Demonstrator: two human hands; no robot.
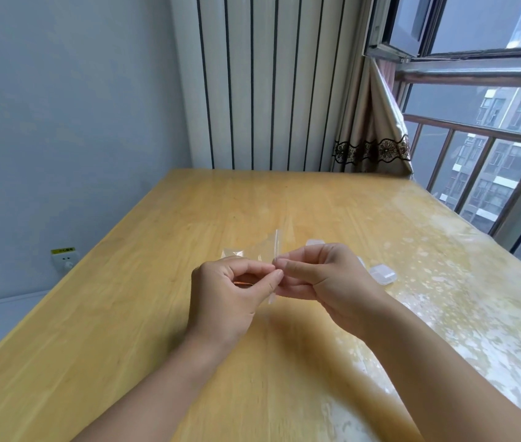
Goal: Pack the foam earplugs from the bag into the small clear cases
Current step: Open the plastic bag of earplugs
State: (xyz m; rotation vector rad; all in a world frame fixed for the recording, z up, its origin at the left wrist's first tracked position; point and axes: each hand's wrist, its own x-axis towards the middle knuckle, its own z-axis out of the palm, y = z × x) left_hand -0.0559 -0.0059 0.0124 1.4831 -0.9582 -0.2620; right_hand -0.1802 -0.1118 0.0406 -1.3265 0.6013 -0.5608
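Centrally in the frame, both hands meet above the counter, each pinching the edge of a clear bag. The left hand has its thumb and forefinger curled onto the bag's strip where the two hands touch, its other fingers folded under. The right hand pinches the same strip from the other side, thumb and forefinger pressed together on it, the remaining fingers curled into the palm. The bag is held up off the wood, its strip edge running from above the fingertips down to just below them, and its body spreads to the left behind the left hand. A small orange glimpse shows inside the curl of the left hand; whether it is an earplug cannot be told.

Just right of the right hand, a small clear case lies on the counter. Another case peeks out above the right hand's knuckles, and a third is mostly hidden behind that hand.

At the top middle stands a white radiator, with a curtain beside it and a window filling the upper right. A wall socket sits at mid-left, low on the wall.
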